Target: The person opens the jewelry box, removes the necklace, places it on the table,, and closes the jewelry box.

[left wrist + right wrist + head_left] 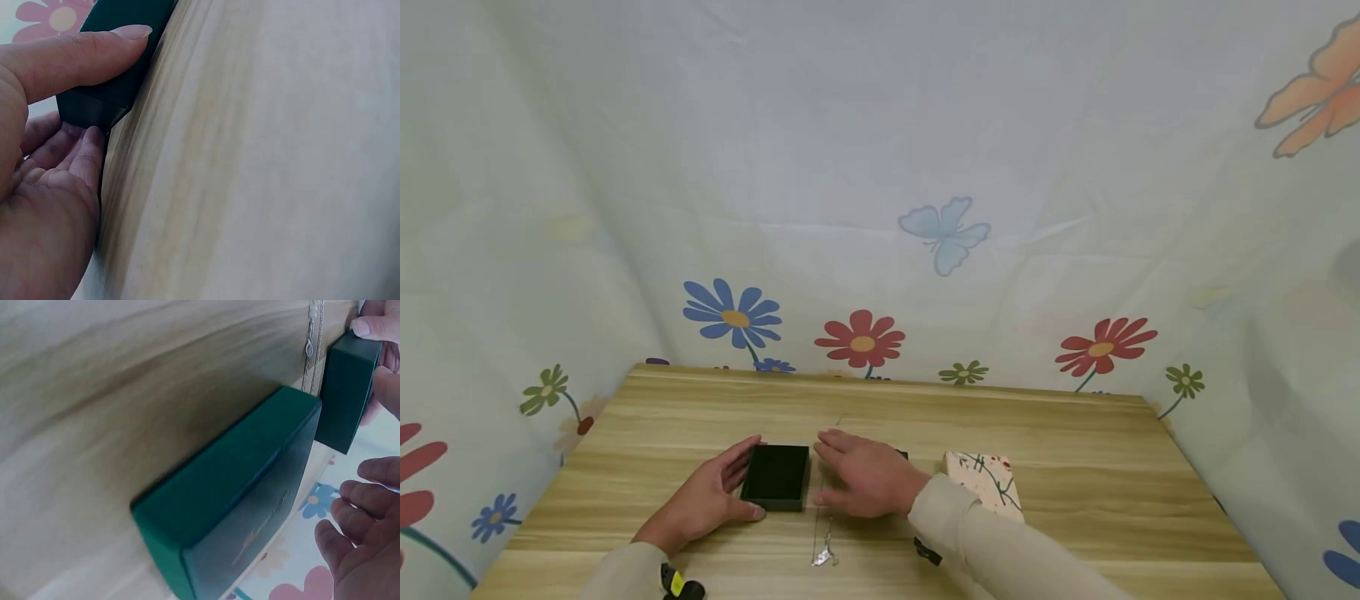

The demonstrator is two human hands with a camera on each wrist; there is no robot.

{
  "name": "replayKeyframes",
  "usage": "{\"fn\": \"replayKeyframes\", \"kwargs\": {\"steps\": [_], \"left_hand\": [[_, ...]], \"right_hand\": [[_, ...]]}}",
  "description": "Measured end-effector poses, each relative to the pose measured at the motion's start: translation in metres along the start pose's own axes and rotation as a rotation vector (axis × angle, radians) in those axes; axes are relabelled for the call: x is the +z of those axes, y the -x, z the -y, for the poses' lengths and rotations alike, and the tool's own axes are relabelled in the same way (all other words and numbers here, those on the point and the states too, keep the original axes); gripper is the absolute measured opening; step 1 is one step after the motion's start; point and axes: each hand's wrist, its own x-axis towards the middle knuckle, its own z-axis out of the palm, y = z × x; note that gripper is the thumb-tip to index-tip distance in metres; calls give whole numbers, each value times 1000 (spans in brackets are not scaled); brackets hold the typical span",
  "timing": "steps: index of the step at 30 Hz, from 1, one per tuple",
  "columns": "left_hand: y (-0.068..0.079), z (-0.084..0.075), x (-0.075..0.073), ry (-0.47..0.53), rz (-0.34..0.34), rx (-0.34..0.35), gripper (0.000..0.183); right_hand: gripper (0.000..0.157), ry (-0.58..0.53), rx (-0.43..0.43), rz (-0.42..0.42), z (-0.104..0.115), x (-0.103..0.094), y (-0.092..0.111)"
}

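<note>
My left hand [703, 504] grips a dark green jewelry box [777, 472] on the table, thumb at its near corner and fingers along its left side. In the left wrist view the thumb [94, 56] lies across the box wall. A fine silver necklace [824, 553] is stretched on the table just right of this box, pendant toward me. Above the chain is my right hand [872, 477], fingers extended and holding nothing. A green box lid [250, 500] with gold script lies beside that hand in the right wrist view; the hand mostly hides it from the head camera.
A cream box with a floral print [988, 483] sits to the right, partly covered by the right sleeve [947, 508]. The wooden table [1075, 442] ends at a hanging cloth [820, 167] printed with flowers and butterflies.
</note>
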Motion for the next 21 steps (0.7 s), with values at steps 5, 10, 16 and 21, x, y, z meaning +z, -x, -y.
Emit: {"fn": "replayKeyframes", "kwargs": {"steps": [5,10,16,21], "left_hand": [[0,-1,0,0,-4,-5,116],[1,-1,0,-1,-6,-8,115],[1,-1,0,0,-9,-8,116],[1,0,0,7,0,-1,116]], "right_hand": [[76,14,23,18,-7,-2,6],[78,14,41,28,-15,-3,12],[83,18,81,76,-23,-4,19],[88,-19,101,104,-30,-3,25]]}}
